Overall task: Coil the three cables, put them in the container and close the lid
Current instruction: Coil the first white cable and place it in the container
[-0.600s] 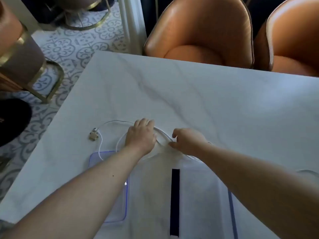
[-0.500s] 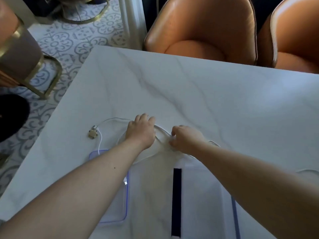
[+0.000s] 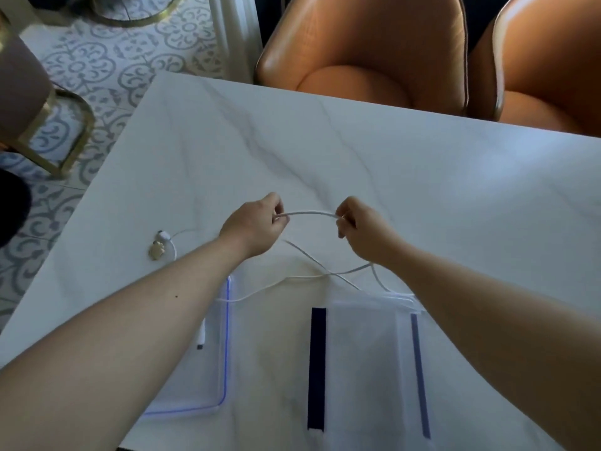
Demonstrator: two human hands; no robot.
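A thin white cable (image 3: pixel 309 212) arches between my two hands above the marble table. My left hand (image 3: pixel 257 227) pinches one side of it and my right hand (image 3: pixel 361 229) pinches the other. The rest of the cable trails down across the table, crossing itself near the container. A white plug with a small gold charm (image 3: pixel 159 247) lies to the left. The clear container (image 3: pixel 367 353) with dark blue clasps sits close to me. Its clear lid with a blue rim (image 3: pixel 224 353) lies at its left, partly under my left forearm.
Two orange leather chairs (image 3: pixel 367 50) stand at the table's far edge. The table's left edge (image 3: pixel 97 190) drops to a patterned tile floor, where a stool with a gold frame (image 3: pixel 39 125) stands. Bare marble stretches beyond my hands.
Both hands have lifted off the table and moved apart, raising a stretch of the white cable between them. Before, they were pressed down on the cable near the container.
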